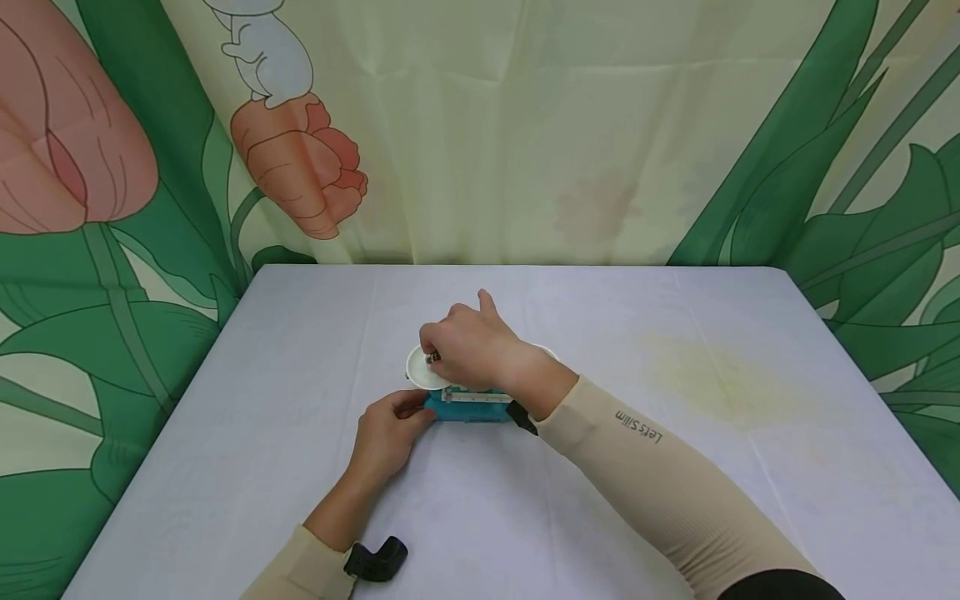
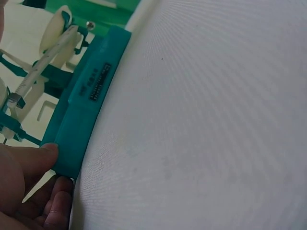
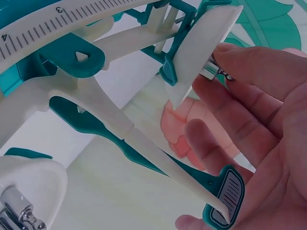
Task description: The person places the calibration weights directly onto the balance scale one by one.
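Observation:
A small teal and white balance scale [image 1: 468, 411] stands near the middle of the table. My left hand [image 1: 384, 437] grips the left end of its teal base [image 2: 86, 115], thumb on top and fingers curled at the end. Over the white left pan [image 1: 422, 377] is my right hand [image 1: 480, 348]. It pinches a small silver metal weight [image 3: 210, 68] between thumb and finger, against or just at the pan [image 3: 201, 48]. In the right wrist view the other pan [image 3: 55, 179] bears shiny metal weights [image 3: 18, 206]. My right hand and forearm hide much of the scale in the head view.
A white cloth [image 1: 637, 483] with a faint yellowish stain covers the table. Behind it hangs a curtain [image 1: 525, 150] printed with leaves, a flower and a carrot. The scale's ruled beam [image 3: 57, 24] and pointer plate [image 3: 232, 189] stand close to my right hand.

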Demonstrator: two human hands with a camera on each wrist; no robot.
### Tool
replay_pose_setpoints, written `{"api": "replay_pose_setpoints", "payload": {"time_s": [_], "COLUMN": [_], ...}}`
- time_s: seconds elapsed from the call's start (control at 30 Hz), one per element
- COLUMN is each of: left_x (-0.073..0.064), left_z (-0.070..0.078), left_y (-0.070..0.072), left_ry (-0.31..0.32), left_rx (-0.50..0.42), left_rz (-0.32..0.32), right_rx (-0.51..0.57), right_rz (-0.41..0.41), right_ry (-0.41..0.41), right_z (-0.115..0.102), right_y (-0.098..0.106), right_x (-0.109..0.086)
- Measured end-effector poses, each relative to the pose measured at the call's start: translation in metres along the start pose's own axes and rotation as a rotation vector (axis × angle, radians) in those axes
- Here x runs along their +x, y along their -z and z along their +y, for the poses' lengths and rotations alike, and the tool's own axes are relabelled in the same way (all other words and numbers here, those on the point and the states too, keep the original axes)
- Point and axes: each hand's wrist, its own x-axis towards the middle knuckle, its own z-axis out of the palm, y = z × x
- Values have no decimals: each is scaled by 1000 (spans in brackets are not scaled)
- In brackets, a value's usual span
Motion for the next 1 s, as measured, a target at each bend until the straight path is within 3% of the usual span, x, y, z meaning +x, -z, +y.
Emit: {"api": "replay_pose_setpoints", "payload": {"time_s": [1.0], "left_x": [0], "left_z": [0], "left_y": [1], "left_ry": [-11], "left_rx": [-4], "left_rz": [1], "right_rx": [8], "right_rz": [-1], "right_ry": [-8], "right_z": [-2], "right_y": [0], "right_x": [-1]}}
